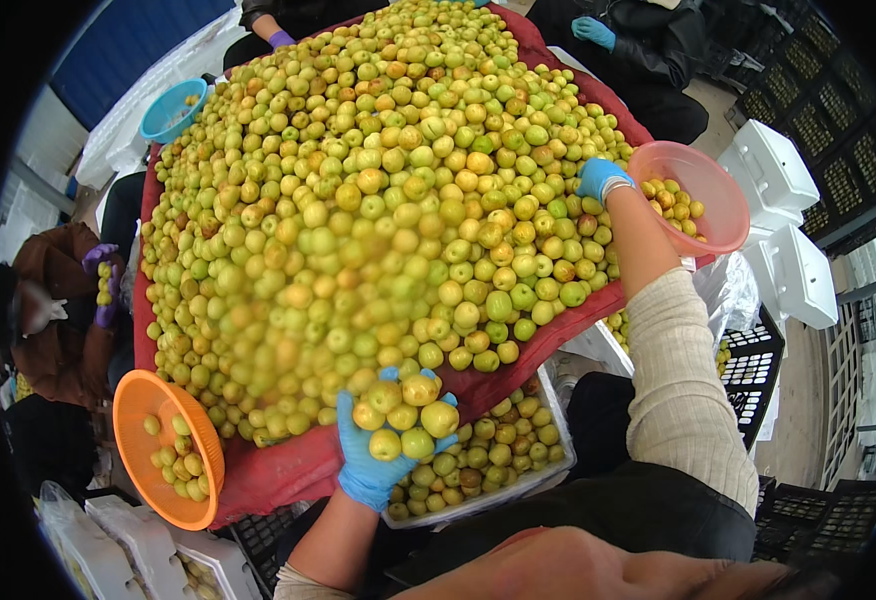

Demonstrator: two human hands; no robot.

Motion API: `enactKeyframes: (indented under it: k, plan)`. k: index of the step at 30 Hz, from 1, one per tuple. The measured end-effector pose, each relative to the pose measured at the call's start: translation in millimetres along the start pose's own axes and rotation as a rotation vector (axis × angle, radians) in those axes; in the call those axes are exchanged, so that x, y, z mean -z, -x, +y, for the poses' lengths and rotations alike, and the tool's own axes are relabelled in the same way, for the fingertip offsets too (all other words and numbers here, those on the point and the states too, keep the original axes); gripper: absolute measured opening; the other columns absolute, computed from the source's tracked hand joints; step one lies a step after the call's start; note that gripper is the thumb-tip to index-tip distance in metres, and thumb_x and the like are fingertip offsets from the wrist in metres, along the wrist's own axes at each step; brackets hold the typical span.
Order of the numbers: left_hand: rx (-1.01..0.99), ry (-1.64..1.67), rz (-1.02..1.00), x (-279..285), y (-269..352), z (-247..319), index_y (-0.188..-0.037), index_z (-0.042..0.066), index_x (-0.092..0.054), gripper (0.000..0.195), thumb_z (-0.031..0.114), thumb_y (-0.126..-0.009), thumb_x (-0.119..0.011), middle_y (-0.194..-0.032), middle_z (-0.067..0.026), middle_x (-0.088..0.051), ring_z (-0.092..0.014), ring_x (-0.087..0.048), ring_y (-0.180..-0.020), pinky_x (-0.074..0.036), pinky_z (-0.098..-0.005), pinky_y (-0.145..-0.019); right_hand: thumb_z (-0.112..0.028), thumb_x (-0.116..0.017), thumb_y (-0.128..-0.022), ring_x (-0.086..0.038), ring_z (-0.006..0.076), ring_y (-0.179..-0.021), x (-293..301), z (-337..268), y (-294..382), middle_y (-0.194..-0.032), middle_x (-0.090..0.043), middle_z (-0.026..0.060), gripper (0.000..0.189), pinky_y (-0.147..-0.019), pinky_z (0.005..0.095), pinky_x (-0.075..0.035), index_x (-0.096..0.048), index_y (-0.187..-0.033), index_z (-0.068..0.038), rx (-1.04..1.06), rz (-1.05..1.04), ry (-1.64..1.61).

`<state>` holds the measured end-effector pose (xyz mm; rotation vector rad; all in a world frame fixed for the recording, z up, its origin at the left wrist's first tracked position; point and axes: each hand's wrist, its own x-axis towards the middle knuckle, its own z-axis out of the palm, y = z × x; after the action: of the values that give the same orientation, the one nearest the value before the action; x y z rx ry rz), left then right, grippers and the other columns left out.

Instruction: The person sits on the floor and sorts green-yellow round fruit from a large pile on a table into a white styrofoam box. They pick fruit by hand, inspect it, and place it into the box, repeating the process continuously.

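Note:
A large heap of yellow-green jujubes [408, 142] covers a table draped in red cloth [280, 469]. My left hand [378, 469], in a blue glove, is palm up at the near edge and cups several jujubes [400, 416]. Below and beside it stands a white foam box [501, 501] filled with more of the fruit. At the right edge of the heap, my blue-gloved right hand [603, 178] reaches over the jujubes next to a pink plastic basket [727, 187]. Its fingertips are partly hidden, so I cannot tell whether they hold a fruit.
An orange basket [128, 420] and a blue basket [154, 114] hold some fruit at the left. Gloved co-workers sit around the table; one person's purple-gloved hand [100, 259] holds jujubes. Foam boxes [790, 277] and black crates [820, 112] stand at the right.

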<state>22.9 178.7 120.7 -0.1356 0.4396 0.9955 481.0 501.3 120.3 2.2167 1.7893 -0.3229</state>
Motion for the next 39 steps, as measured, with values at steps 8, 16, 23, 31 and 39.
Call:
enactKeyframes:
  k: [8,16,23,31,39]
  plan:
    - [-0.013,-0.088,0.053,-3.7,4.6,-1.5,-0.141,0.028,-0.050,0.075,0.081,-0.088,-0.038,-0.152,-0.0146,-0.044,-0.050,-0.045,-0.133,-0.039,-0.0762,-0.097,-0.030,-0.074,-0.081,-0.068,0.0361,-0.102,15.0,-6.9,76.5,-0.112,-0.071,0.0168,0.044,-0.091,0.0456,-0.054,-0.069,-0.120,-0.011,0.208,0.430,-0.219]
    - [-0.135,-0.822,-0.119,4.2,-2.8,4.9,-0.149,0.030,-0.043,0.080,0.081,-0.087,-0.041,-0.153,-0.0157,-0.042,-0.048,-0.043,-0.136,-0.039,-0.0767,-0.098,-0.025,-0.073,-0.077,-0.070,0.0365,-0.098,-22.4,135.7,287.8,-0.105,-0.072,0.0186,0.029,-0.085,0.0455,-0.056,-0.075,-0.102,-0.011,-0.539,0.052,0.221]
    - [-0.134,-1.004,-0.102,1.7,-5.4,0.9,-0.151,0.030,-0.041,0.082,0.081,-0.087,-0.041,-0.153,-0.0163,-0.041,-0.048,-0.042,-0.136,-0.038,-0.0755,-0.100,-0.019,-0.066,-0.087,-0.066,0.0351,-0.106,-18.2,65.1,223.5,-0.115,-0.070,0.0163,0.035,-0.092,0.0440,-0.053,-0.068,-0.123,-0.014,0.245,0.475,-0.301]
    - [0.025,-0.200,-0.014,3.1,-1.5,1.6,-0.150,0.025,-0.041,0.083,0.080,-0.089,-0.037,-0.153,-0.0190,-0.040,-0.050,-0.040,-0.136,-0.036,-0.0738,-0.104,-0.012,-0.053,-0.095,-0.064,0.0358,-0.112,8.0,-89.1,22.8,-0.125,-0.065,0.0188,0.033,-0.098,0.0452,-0.051,-0.061,-0.127,-0.013,0.074,0.297,-0.292]
    - [-0.006,-0.232,-0.022,4.3,-3.4,8.9,-0.151,0.023,-0.039,0.086,0.081,-0.088,-0.034,-0.154,-0.0192,-0.039,-0.048,-0.039,-0.138,-0.037,-0.0707,-0.106,-0.021,-0.065,-0.093,-0.069,0.0259,-0.087,25.5,-81.9,24.3,-0.091,-0.067,0.0117,0.030,-0.074,0.0371,-0.056,-0.056,-0.121,-0.015,0.115,0.244,-0.736]
